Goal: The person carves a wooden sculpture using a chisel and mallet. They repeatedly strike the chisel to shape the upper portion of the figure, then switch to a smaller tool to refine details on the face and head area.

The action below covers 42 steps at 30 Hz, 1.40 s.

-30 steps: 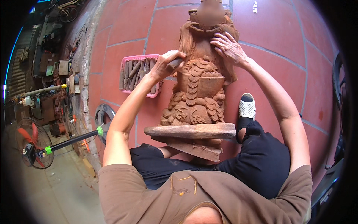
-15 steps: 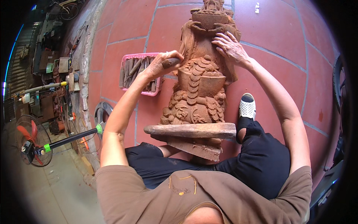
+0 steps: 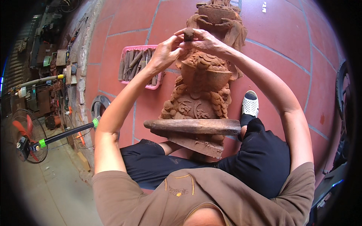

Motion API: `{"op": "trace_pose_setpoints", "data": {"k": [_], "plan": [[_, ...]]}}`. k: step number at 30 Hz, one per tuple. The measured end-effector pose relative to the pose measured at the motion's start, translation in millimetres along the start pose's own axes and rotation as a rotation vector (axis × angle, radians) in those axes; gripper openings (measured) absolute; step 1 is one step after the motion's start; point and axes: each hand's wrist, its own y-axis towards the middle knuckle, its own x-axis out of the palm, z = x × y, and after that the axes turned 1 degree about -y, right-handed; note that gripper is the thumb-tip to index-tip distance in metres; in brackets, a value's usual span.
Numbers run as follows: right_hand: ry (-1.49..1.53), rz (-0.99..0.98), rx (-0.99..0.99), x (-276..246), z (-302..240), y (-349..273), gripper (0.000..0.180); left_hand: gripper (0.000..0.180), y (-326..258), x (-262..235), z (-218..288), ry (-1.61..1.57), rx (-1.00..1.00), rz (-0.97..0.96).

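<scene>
A tall reddish-brown clay statue with carved scales and scrolls stands between my legs on a wooden board. Above its middle, my left hand and my right hand meet, fingers pinched together on a small dark lump of clay. Both forearms reach up from the lower edge on either side of the statue.
A pink tray with several brown modelling tools lies on the red tiled floor to the left of the statue. A white shoe is on my right foot. A red-bladed fan stands at far left beside cluttered items along a wall.
Both hands lifted off the statue's surface and came together in front of it, now pinching a small clay lump. The view tilted, so the statue sits lower in the picture.
</scene>
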Motion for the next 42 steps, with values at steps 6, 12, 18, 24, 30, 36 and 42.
{"op": "trace_pose_setpoints", "data": {"k": [6, 12, 18, 24, 30, 36, 42], "plan": [[-0.312, 0.113, 0.138, -30, 9, 29, 0.04, 0.027, -96, -28, 6, 0.218, 0.015, -0.259], [-0.403, 0.022, -0.046, -25, 19, 51, 0.052, 0.054, -163, 3, 20, 0.327, 0.137, -0.589], [-0.821, -0.035, 0.037, -8, 5, 64, 0.046, 0.069, -181, 40, 20, 0.669, 0.309, -0.7], [-0.855, -0.08, -0.034, -15, 14, 66, 0.047, 0.065, -176, 40, 16, 0.465, 0.219, -0.717], [-0.745, -0.1, 0.026, -16, 10, 63, 0.061, 0.06, -169, -4, 7, -0.02, 0.092, -0.52], [-0.616, -0.049, -0.218, -66, 68, 76, 0.059, 0.053, -146, -46, 17, -0.163, -0.267, 0.017], [-0.693, -0.073, 0.085, -15, 28, 79, 0.064, 0.038, -141, -58, 27, -0.19, -0.319, 0.298]]}}
